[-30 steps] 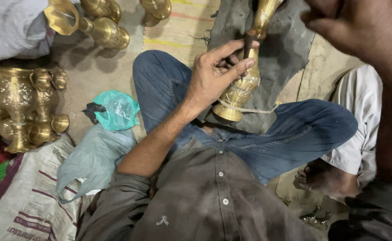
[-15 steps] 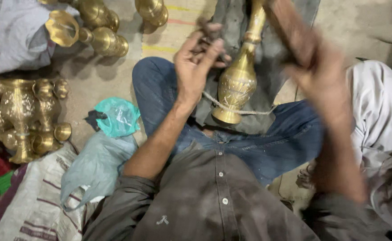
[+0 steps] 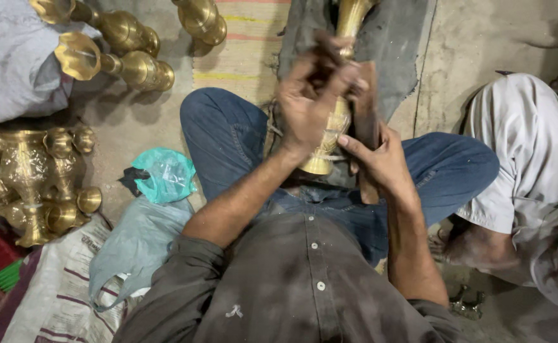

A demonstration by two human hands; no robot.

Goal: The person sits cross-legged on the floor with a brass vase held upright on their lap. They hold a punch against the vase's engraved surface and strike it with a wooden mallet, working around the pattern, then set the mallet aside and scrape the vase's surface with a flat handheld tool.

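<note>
Gripping hard up top, the left hand point(image 3: 310, 101) is curled shut over the upper body of a brass vase point(image 3: 331, 130), with some dark, blurred thing poking out above the knuckles; what exactly that is cannot be made out. Just beside it, the right hand point(image 3: 380, 159) wraps its fingers around a dark wooden stick point(image 3: 366, 127), thumb laid across toward the vase, so both hands are closed and both are loaded. The vase stands in the lap between the two knees of the blue jeans point(image 3: 228, 136), its flared foot nearest the belly and its neck point(image 3: 350, 16) running straight away from the body toward the top of the view. That long axis is the thing to watch: it points away from the person, and the stick lies almost parallel to it, touching or nearly touching the vase's right flank. The left hand sits higher on the vase, the right lower and closer to the foot, so the left looks nearer the neck. A cord point(image 3: 329, 155) loops around the vase just above the foot. Further out, more brass vases point(image 3: 123, 60) lie on the floor at upper left, a green bag point(image 3: 164, 174) rests by the left thigh, and another person's white-clad knee point(image 3: 526, 140) sits well apart on the right.
</note>
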